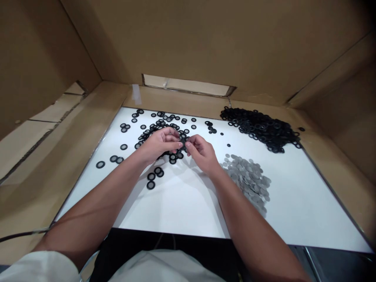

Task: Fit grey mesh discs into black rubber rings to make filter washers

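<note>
My left hand (164, 141) and my right hand (201, 150) meet over a pile of black rings with grey disc centres (172, 157). Thumbs and fingers of both pinch what looks like one small black ring (184, 144) between them; the fingertips partly cover it, and whether a disc sits in it I cannot tell. Right of my right wrist lies a heap of loose grey mesh-like discs (249, 176). A larger heap of plain black rings (261, 127) is spread at the back right.
A white board (182, 203) lies inside a tall cardboard enclosure (188, 43) with a slot in its back wall. Several filled rings (151, 177) are scattered left and in front of the pile. Small dark discs (210, 127) lie near the back. A cable (23, 235) runs in at left.
</note>
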`<action>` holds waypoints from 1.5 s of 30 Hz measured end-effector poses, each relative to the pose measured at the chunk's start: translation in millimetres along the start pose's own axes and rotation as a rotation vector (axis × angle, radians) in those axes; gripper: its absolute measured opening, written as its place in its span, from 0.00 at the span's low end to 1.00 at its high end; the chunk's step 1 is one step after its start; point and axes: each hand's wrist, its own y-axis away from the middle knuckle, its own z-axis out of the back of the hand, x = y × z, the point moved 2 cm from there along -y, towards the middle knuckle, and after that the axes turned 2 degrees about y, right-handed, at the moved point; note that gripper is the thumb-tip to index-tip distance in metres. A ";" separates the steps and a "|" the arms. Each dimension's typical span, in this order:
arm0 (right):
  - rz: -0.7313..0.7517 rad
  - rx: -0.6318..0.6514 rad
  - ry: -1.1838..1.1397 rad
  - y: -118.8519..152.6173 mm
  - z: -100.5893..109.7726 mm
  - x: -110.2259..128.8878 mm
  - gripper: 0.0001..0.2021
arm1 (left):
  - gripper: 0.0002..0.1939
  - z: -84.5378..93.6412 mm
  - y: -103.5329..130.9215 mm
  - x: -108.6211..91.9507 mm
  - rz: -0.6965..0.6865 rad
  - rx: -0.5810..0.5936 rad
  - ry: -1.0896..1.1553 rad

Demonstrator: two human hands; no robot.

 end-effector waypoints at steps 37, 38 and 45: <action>0.002 0.092 0.173 1.1 -5.7 6.7 0.20 | 0.14 -7.6 5.0 1.9 0.080 0.222 -0.083; -0.008 0.098 0.151 1.0 -6.5 6.5 0.20 | 0.13 -7.7 5.9 1.1 0.087 0.232 -0.091; 0.086 0.007 0.095 2.5 -3.0 14.8 0.19 | 0.12 -5.9 8.9 -4.7 0.152 0.234 -0.049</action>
